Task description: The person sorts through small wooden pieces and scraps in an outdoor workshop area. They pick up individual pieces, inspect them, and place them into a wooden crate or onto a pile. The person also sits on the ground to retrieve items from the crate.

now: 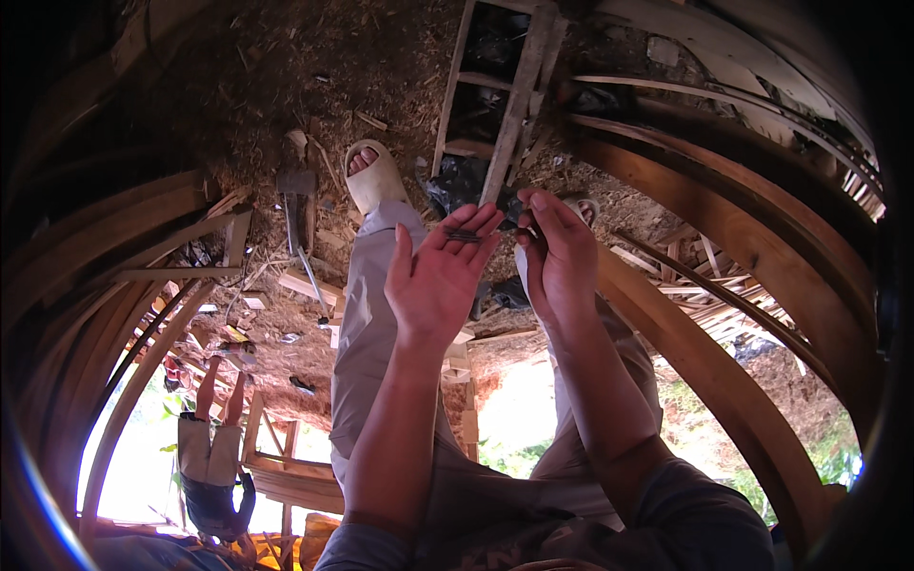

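My left hand (440, 271) is palm up, its fingers slightly curled. Several thin dark nails (463, 235) lie across those fingers. Just to the right, my right hand (560, 249) is closed, with thumb and fingertips pinched together; whatever may be between them is too small to make out. The two hands are close but apart, held above my knees. Beyond them a narrow wooden frame (515, 114) with crosspieces rests on the ground, dark plastic (457, 183) bunched at its near end.
Long wooden boards (709, 352) curve along the right, and more planks (143, 228) lean at the left. Wood scraps (307, 285) and shavings litter the dirt floor. A tool with a broad dark head (296, 183) lies left of my sandal (374, 181). Another person (211, 452) is at lower left.
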The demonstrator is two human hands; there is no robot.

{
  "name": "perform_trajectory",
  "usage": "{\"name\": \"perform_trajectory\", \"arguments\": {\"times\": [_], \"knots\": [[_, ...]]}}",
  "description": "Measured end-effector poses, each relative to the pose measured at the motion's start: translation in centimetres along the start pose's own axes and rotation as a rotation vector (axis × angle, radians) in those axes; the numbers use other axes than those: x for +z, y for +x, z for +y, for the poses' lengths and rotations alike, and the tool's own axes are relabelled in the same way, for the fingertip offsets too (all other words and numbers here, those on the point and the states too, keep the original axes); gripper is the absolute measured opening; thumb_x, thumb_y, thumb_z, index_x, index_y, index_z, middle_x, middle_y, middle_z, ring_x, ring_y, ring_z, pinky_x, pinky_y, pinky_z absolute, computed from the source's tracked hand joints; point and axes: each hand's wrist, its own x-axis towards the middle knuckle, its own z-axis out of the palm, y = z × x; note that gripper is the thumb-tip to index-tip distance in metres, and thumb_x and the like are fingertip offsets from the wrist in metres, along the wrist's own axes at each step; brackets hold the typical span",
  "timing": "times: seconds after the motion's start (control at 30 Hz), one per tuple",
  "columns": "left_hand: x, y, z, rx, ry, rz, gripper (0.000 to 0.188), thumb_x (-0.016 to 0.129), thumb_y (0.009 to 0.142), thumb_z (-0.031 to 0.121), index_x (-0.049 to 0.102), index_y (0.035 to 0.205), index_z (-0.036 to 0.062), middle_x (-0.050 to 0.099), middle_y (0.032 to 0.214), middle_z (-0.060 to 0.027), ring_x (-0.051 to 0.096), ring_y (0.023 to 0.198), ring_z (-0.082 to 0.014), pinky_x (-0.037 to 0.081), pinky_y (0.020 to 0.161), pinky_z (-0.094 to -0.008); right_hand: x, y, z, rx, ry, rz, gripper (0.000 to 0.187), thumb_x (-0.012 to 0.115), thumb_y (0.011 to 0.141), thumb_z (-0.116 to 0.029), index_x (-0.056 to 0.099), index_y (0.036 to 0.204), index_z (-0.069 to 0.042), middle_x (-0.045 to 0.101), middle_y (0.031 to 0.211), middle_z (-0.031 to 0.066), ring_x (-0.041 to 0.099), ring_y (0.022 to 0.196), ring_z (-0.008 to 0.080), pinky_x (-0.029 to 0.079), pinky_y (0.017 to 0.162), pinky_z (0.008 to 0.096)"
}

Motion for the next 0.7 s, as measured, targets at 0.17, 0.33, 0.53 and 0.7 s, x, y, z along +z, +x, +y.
{"name": "perform_trajectory", "arguments": {"times": [0.17, 0.33, 0.53, 0.7], "knots": [[-0.1, 0.1, 0.0, -0.001, 0.004, 0.002, 0.082, 0.034, 0.104, 0.058, 0.035, 0.138, -0.0164, 0.039, 0.147, -0.0343, 0.033, 0.145, -0.043, 0.026, 0.123, -0.0483, -0.2, 0.5, -0.2, 0.061, 0.128, -0.016, 0.021, 0.065, 0.099, -0.017, 0.067, 0.11, 0.001, 0.065, 0.096, 0.0028, 0.057, 0.083, 0.0081, 0.045, 0.072, 0.0244], [-0.1, 0.1, 0.0, -0.006, 0.009, 0.012, 0.081, 0.033, 0.105, 0.058, 0.037, 0.138, -0.0159, 0.04, 0.146, -0.0336, 0.034, 0.144, -0.043, 0.027, 0.123, -0.0482, -0.3, 0.9, -0.4, 0.149, 0.282, -0.046, 0.021, 0.064, 0.1, -0.018, 0.066, 0.109, 0.001, 0.062, 0.09, 0.0031, 0.057, 0.081, 0.0112, 0.044, 0.072, 0.0285], [-0.1, 0.0, 0.0, 0.002, 0.031, 0.022, 0.076, 0.031, 0.106, 0.053, 0.039, 0.137, -0.0153, 0.043, 0.144, -0.0329, 0.039, 0.141, -0.0419, 0.03, 0.121, -0.0477, -0.4, 1.1, -0.3, 0.146, 0.257, -0.079, 0.018, 0.064, 0.1, -0.017, 0.067, 0.108, -0.001, 0.063, 0.091, 0.0038, 0.057, 0.083, 0.012, 0.044, 0.073, 0.0285], [-0.6, 0.2, 0.0, -0.019, 0.071, 0.019, 0.067, 0.03, 0.108, 0.047, 0.045, 0.135, -0.0131, 0.051, 0.138, -0.0273, 0.048, 0.134, -0.0356, 0.036, 0.116, -0.045, -0.1, 0.8, 0.6, -0.135, -0.158, -0.179, 0.011, 0.068, 0.096, -0.013, 0.071, 0.101, -0.004, 0.064, 0.108, 0.006, 0.062, 0.096, 0.0137, 0.047, 0.083, 0.0279]]}}
